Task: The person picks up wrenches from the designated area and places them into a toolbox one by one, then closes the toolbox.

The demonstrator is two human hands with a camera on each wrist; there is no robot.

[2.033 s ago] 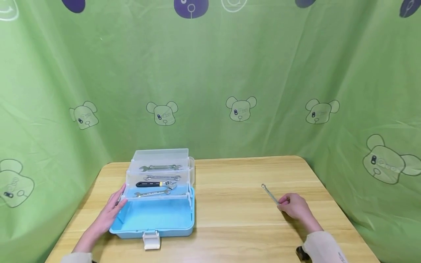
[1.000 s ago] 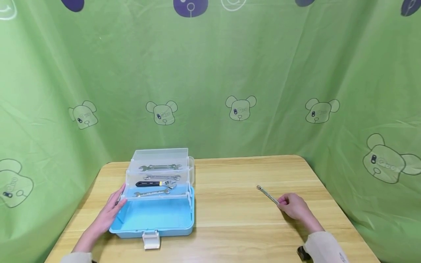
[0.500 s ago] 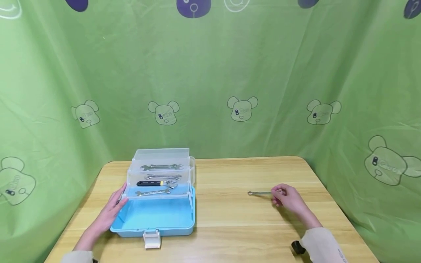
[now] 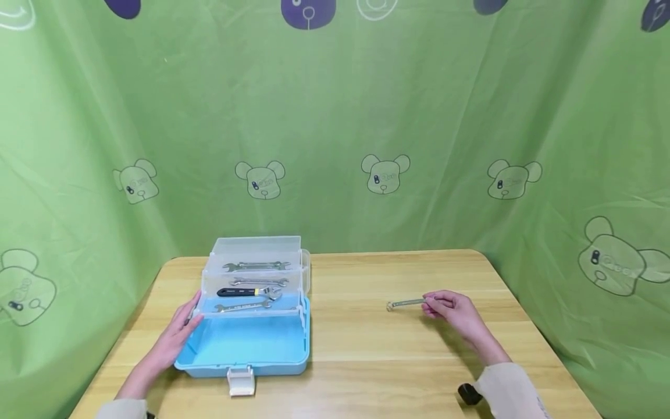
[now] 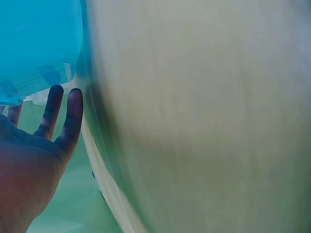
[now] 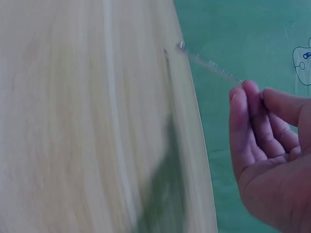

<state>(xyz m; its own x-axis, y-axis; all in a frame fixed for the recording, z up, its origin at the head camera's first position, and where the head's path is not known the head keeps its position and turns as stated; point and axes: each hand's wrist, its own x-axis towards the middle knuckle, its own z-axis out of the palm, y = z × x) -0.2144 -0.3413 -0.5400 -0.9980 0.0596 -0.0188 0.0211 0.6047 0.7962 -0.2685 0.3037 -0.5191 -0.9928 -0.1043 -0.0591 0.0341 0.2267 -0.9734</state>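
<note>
My right hand [image 4: 452,311] pinches one end of a slim silver wrench [image 4: 408,302] between thumb and fingertips. The ringed head points left, and the right wrist view shows the wrench [image 6: 211,64] held above the table, apart from its shadow. My left hand [image 4: 175,334] lies against the left side of a blue toolbox [image 4: 246,368] with fairly straight fingers, also seen from the left hand's side [image 5: 36,160]. On the box's raised clear trays [image 4: 206,285] are an adjustable wrench [image 4: 243,292] with a black handle and several silver open-end wrenches [image 4: 243,306].
The toolbox stands unfolded at the left of the wooden table [image 4: 366,349], its white latch [image 4: 241,381] hanging at the front. Its blue bottom compartment [image 4: 251,340] faces up. A green curtain [image 4: 335,116] with bear prints surrounds the table's back and sides.
My right hand has lifted the wrench and swung it from slanting to nearly sideways, moving slightly left and away from me. The left hand and the toolbox have stayed put.
</note>
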